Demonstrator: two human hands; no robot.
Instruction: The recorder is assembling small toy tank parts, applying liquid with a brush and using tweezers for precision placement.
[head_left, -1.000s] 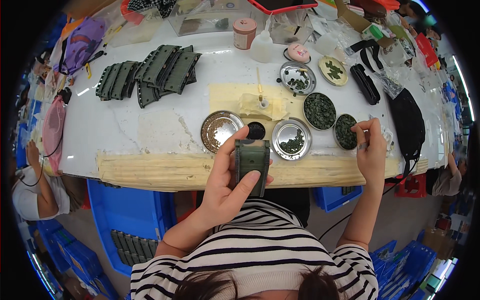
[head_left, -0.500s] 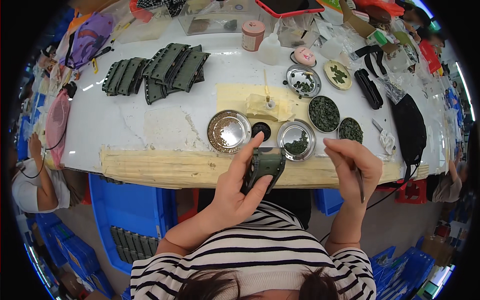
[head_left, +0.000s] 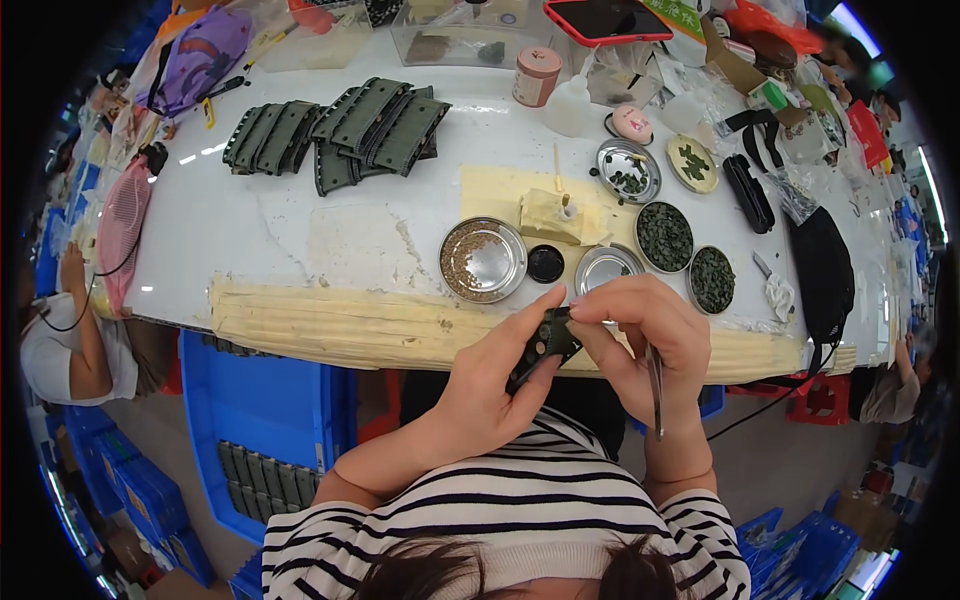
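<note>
In my left hand is a curved dark green plastic piece with small round spots along it, held above the table's front edge. My right hand has its thumb and finger pinched at the upper end of that piece; anything tiny between those fingertips is hidden. Metal tweezers are tucked in the same hand, hanging down along the palm. Just beyond the hands lies a round metal tin, partly covered by my right hand. Beside it stand a small black pot and a tin of gold-coloured bits.
Two tins of small dark green pieces stand at right. Behind are a lid with dark bits and a cream dish. Stacked green pieces lie far left. A yellow block holds a stick. A blue crate sits below.
My right hand has moved left and in, its fingertips now meeting the green piece. The left hand has tilted the piece and shifted slightly right. The whole view has shifted a little.
</note>
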